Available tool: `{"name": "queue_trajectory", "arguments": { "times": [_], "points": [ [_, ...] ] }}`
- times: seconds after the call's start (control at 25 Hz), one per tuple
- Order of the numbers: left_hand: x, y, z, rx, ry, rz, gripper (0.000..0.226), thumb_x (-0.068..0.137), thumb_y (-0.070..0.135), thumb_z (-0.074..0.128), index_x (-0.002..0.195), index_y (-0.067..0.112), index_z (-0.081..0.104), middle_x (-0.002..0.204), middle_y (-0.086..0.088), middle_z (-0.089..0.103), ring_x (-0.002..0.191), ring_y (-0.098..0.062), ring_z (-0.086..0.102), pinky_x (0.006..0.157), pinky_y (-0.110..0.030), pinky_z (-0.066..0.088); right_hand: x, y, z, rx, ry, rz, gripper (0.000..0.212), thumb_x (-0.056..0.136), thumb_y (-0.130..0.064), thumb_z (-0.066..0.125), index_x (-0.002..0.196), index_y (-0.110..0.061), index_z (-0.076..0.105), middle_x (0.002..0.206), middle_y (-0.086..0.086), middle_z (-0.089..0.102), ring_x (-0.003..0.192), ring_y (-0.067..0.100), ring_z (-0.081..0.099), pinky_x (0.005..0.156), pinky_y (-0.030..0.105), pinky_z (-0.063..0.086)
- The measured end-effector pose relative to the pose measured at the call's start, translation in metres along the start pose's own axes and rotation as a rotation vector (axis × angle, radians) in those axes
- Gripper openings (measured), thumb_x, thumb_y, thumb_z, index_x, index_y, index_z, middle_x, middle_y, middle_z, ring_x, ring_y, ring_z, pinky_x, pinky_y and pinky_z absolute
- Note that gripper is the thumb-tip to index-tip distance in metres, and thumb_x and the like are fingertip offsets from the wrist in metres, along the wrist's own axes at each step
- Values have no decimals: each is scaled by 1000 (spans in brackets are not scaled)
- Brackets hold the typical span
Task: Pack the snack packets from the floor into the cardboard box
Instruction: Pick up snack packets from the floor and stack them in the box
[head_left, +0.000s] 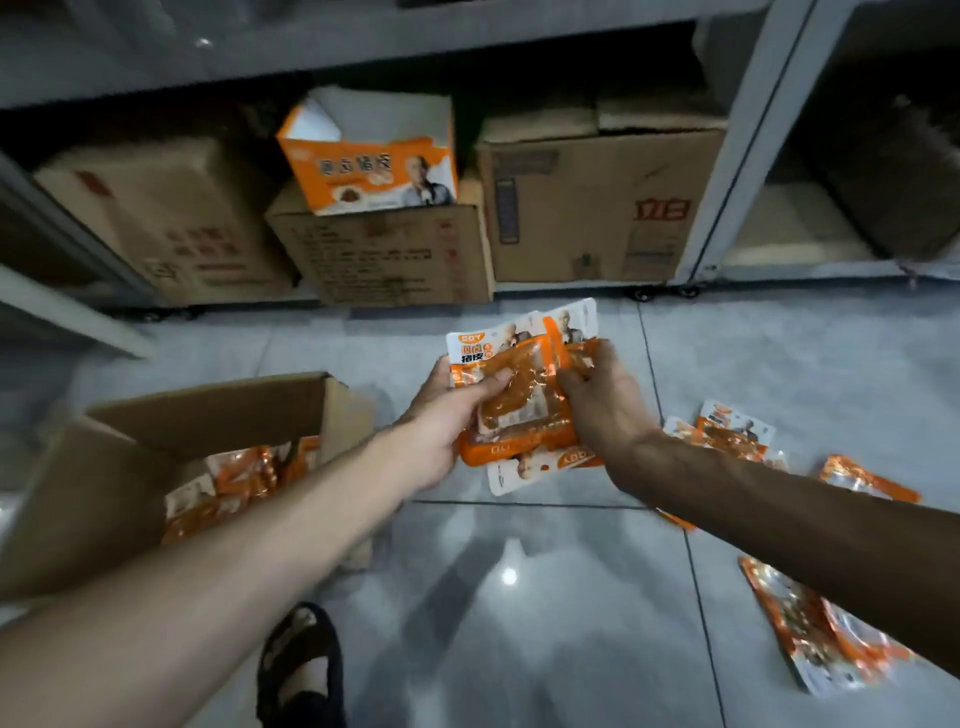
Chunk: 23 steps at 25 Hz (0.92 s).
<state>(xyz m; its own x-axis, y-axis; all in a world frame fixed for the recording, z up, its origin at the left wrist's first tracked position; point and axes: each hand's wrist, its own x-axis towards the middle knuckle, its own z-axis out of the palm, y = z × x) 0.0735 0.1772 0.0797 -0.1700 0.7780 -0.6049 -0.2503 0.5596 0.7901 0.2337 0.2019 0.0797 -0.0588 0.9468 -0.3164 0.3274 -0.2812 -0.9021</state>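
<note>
Holds a stack of orange snack packets above the tiled floor in left hand and right hand, fingers curled round it, beside the open cardboard box, near loose packets lying rightward.

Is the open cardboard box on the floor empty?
No: several orange snack packets already lie inside the cardboard box at the left of the head view.
</note>
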Motion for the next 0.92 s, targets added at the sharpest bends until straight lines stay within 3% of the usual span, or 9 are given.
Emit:
{"name": "queue_trajectory", "arguments": {
  "times": [0.12,0.24,0.4,0.52,0.64,0.76,0.92],
  "points": [
    [-17,41,-54,-3,-22,-41,34,87,22,72,118,12,64,110,-15,75,90,-27,74,77,-42,61,-4,-45,50,84,-4,-3,21,98,-25,48,118,-27,48,107,2,67,90,24,67,77,43,59],
    [-32,68,-119,-14,-11,-81,34,92,33,64,117,9,63,98,-15,77,74,-26,76,59,-38,62,-15,-80,108,154,-15,20,23,96,-21,54,117,-30,48,102,1,67,84,21,68,69,42,61],
    [-45,72,-212,-7,45,-159,38,93,35,62,122,10,59,98,-14,77,83,-28,75,74,-43,61,-28,-99,192,216,-107,60,24,93,-15,60,108,-29,48,94,-4,66,79,17,68,64,37,59],
    [-49,59,-277,-90,93,-155,25,92,27,63,107,7,62,88,-13,75,70,-25,74,61,-39,62,-32,-98,259,196,-181,103,18,94,-25,58,111,-29,52,96,-2,69,83,19,70,62,32,56],
    [-44,36,-334,-223,148,-113,14,94,22,61,100,9,61,89,-13,73,77,-28,71,71,-43,60,-15,-92,308,86,-226,110,20,98,-26,50,116,-20,57,103,3,71,90,22,69,65,36,56],
    [-30,9,-379,-279,202,-75,23,94,22,61,113,9,61,111,-17,71,90,-32,71,80,-48,59,12,-80,332,-86,-274,158,19,93,-14,53,106,-11,66,97,10,74,87,28,72,80,47,60],
    [-1,-29,-406,-157,328,-56,38,90,26,68,126,14,59,118,-14,71,105,-34,69,92,-51,53,45,-71,351,-156,-137,127,25,86,-11,43,93,-9,68,85,10,75,70,27,72,62,40,62]
  ]
}}
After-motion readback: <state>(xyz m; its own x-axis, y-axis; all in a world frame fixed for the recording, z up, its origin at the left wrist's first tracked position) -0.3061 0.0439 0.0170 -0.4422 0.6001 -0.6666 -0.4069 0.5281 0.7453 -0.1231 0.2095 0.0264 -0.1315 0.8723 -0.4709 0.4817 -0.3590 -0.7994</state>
